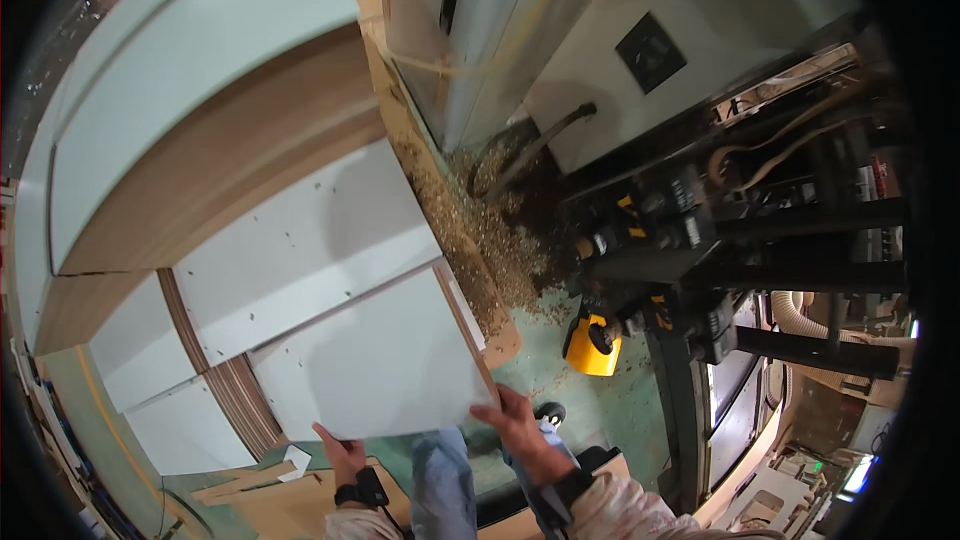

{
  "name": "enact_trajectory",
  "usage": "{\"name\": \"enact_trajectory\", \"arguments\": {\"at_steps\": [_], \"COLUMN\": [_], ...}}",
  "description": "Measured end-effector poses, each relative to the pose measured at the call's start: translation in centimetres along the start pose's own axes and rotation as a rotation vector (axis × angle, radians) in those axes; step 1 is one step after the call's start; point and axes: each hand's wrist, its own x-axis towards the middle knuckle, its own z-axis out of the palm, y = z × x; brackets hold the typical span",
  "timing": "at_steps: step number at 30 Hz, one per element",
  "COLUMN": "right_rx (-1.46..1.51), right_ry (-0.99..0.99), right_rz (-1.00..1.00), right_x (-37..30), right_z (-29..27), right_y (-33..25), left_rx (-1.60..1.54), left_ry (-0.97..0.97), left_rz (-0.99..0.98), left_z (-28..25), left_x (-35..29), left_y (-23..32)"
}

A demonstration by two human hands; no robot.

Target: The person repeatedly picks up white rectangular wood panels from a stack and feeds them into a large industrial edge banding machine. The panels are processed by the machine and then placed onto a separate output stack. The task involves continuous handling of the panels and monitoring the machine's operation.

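A flat white panel [375, 355] with a brown edge lies over the near end of a stack of similar boards. My left hand [343, 456] is at its near edge, with the thumb along the rim and the other fingers partly hidden. At the near right corner my right hand [520, 433] is closed round the panel's edge, thumb on top. Just beyond lies another white panel [300, 250] with small dark specks. To the left are more boards [190, 430], beside a brown stack of board edges [240, 402].
A taller stack of white boards [200, 80] rises at the far left. Wood chips [515, 250] are heaped on the floor to its right. A dark machine with a yellow part [597, 345] stands at the right. Brown offcuts [270, 485] lie near my left arm.
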Motion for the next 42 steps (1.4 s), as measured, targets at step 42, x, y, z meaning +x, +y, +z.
{"name": "enact_trajectory", "arguments": {"at_steps": [42], "right_rx": [0.403], "right_ry": [1.083], "right_rz": [-1.07], "right_x": [-30.7], "right_z": [-34.3], "right_y": [-46.0], "left_rx": [1.221], "left_ry": [-0.901], "left_rz": [0.62], "left_z": [45.3], "left_x": [-66.9], "left_y": [-1.4]}}
